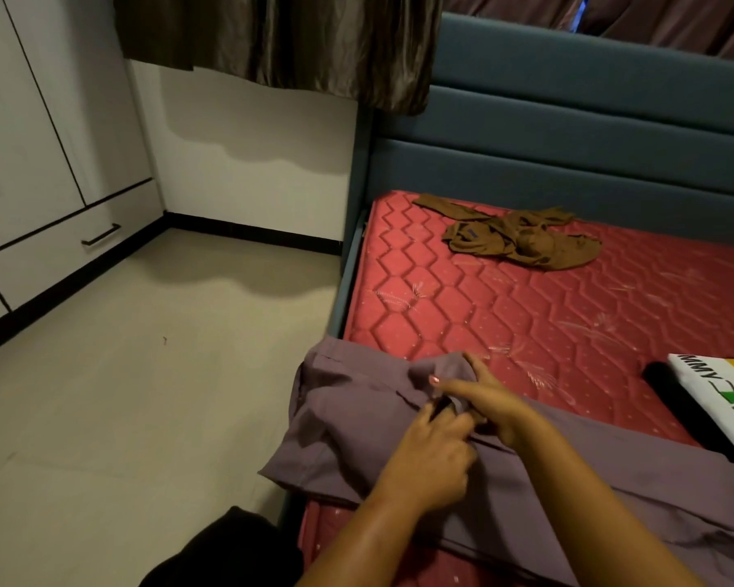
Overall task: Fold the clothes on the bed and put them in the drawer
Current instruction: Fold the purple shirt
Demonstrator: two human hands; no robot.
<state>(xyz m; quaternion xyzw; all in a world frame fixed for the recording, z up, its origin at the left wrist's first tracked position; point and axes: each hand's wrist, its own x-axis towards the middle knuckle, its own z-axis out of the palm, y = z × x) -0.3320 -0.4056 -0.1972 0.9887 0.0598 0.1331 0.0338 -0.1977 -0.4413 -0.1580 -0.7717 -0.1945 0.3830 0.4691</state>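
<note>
Two hands together: left hand (pixel 431 453), right hand (pixel 484 398) pinch mauve garment (pixel 344 417) (brown garment (pixel 522 241) lies apart)

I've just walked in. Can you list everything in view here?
purple garment: one, dull purple, near-left mattress corner, partly hanging over the edge
brown garment: one, brown, crumpled near the headboard
mattress: one, red, quilted
headboard: one, blue-grey, behind the mattress
white printed item: one, white with lettering, right edge
black object: one, black, beside the white printed item; unclear what it is
curtain: one, brown, top
cabinet: one, white, left
drawer: one, white with black handle, closed, low in the cabinet
left hand, right hand: two, both pinching the purple garment
</note>
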